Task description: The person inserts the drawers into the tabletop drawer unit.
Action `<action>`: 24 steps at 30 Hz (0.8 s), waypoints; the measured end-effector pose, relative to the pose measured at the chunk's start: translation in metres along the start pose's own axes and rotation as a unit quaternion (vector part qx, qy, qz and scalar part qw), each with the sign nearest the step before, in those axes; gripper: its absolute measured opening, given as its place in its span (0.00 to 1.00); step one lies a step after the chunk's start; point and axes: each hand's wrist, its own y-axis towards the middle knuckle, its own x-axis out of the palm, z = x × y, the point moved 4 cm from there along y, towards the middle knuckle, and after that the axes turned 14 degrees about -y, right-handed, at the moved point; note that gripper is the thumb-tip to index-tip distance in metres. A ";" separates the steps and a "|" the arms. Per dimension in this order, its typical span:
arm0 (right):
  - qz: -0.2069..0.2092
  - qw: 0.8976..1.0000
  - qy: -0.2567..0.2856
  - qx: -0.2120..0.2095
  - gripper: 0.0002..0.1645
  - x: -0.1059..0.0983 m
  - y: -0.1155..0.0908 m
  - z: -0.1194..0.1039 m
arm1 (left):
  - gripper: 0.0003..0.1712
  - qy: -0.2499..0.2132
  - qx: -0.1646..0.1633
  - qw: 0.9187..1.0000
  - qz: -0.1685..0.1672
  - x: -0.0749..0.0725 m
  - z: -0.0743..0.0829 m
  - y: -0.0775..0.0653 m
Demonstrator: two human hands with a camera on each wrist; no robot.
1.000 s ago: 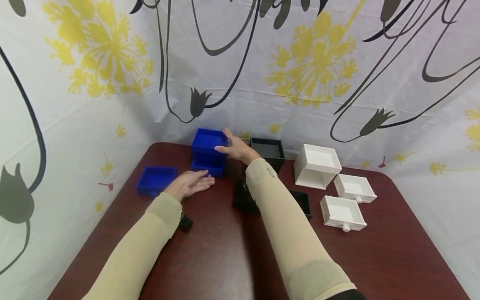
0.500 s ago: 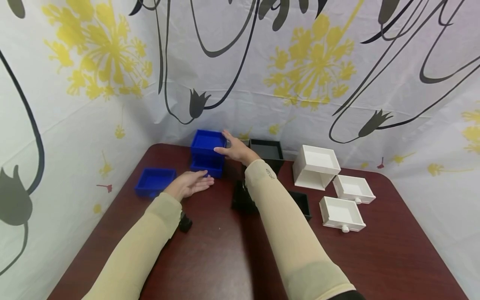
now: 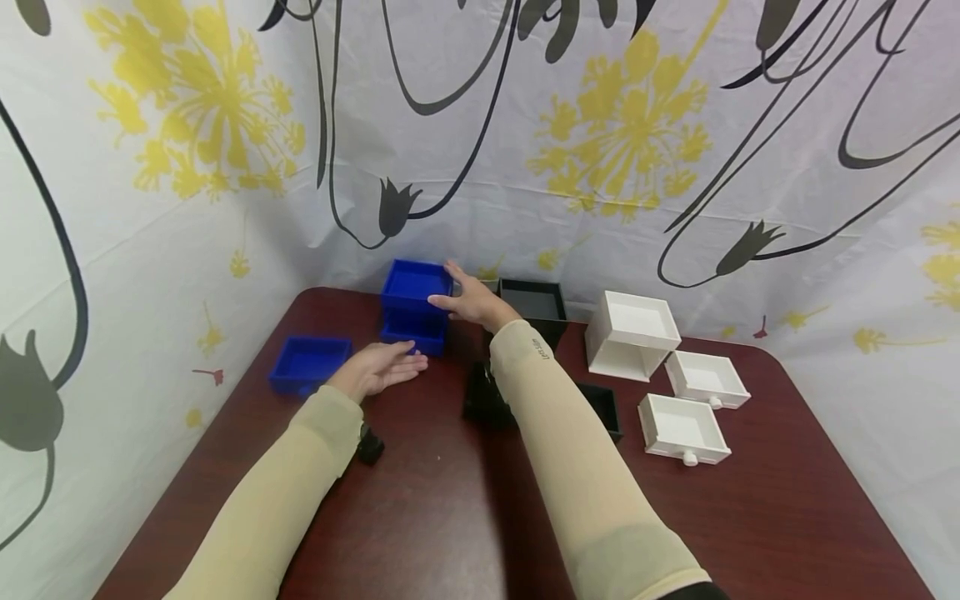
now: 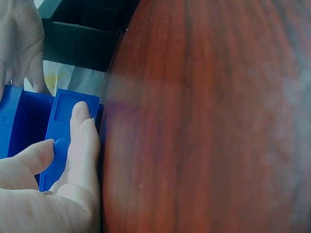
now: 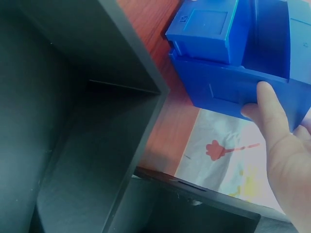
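In the head view a blue drawer cabinet (image 3: 416, 283) stands at the back left, its upper bay without a drawer. A blue drawer (image 4: 59, 116) sits in the lower bay, its front jutting slightly beyond the cabinet. My left hand (image 3: 378, 368) has this drawer's round knob (image 4: 61, 145) between thumb and index finger, with the other fingers straight. My right hand (image 3: 476, 300) rests straight fingers (image 5: 271, 109) against the cabinet's right side. A second blue drawer (image 3: 311, 360) lies on the table to the left.
Right of the right hand stands a black cabinet (image 3: 534, 298), with black drawers (image 3: 603, 404) partly hidden by the right forearm. A white cabinet (image 3: 633, 329) and two white drawers (image 3: 684, 423) stand farther right on the dark red table (image 3: 427, 517). A patterned cloth (image 3: 480, 125) hangs behind.
Both hands and the blue cabinet keep their places. The whole head view has shifted very slightly.
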 end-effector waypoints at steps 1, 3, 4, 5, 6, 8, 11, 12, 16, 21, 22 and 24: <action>0.000 1.000 0.000 0.000 0.52 0.000 0.000 0.000 | 0.29 0.001 0.000 1.000 -0.001 0.000 0.000 0.000; -0.001 1.000 -0.001 0.000 0.52 0.000 0.000 0.000 | 0.30 0.001 0.000 1.000 -0.003 0.000 0.001 0.001; 0.000 1.000 -0.001 0.000 0.52 0.000 -0.001 -0.001 | 0.30 0.002 0.001 1.000 -0.004 0.001 0.001 0.001; -0.001 1.000 -0.001 0.001 0.52 0.000 -0.001 -0.001 | 0.30 0.003 0.000 1.000 -0.005 0.001 0.001 0.002; -0.001 1.000 -0.001 0.001 0.52 0.000 -0.001 -0.001 | 0.30 0.003 0.000 1.000 -0.003 0.001 0.001 0.002; -0.001 1.000 0.000 0.003 0.51 0.000 -0.001 -0.001 | 0.30 0.001 -0.002 1.000 -0.001 0.001 0.001 0.003; -0.003 1.000 -0.002 0.002 0.51 0.000 -0.002 -0.001 | 0.30 -0.002 -0.005 1.000 0.003 0.000 0.001 0.005; -0.004 1.000 -0.002 0.002 0.51 0.000 -0.002 -0.001 | 0.30 -0.003 -0.005 1.000 0.003 0.000 0.001 0.005; -0.003 1.000 0.000 0.002 0.51 0.000 -0.001 -0.001 | 0.31 -0.003 -0.006 1.000 0.000 0.001 0.002 0.007; 0.003 1.000 -0.002 0.000 0.52 0.000 -0.001 0.000 | 0.30 -0.001 -0.006 1.000 0.004 0.001 0.002 0.007; 0.003 1.000 -0.003 -0.001 0.52 0.000 -0.001 0.000 | 0.30 -0.002 -0.006 1.000 0.006 0.001 0.002 0.007; 0.002 1.000 -0.003 -0.001 0.52 0.001 -0.001 0.000 | 0.29 -0.004 -0.007 1.000 0.010 0.001 0.002 0.006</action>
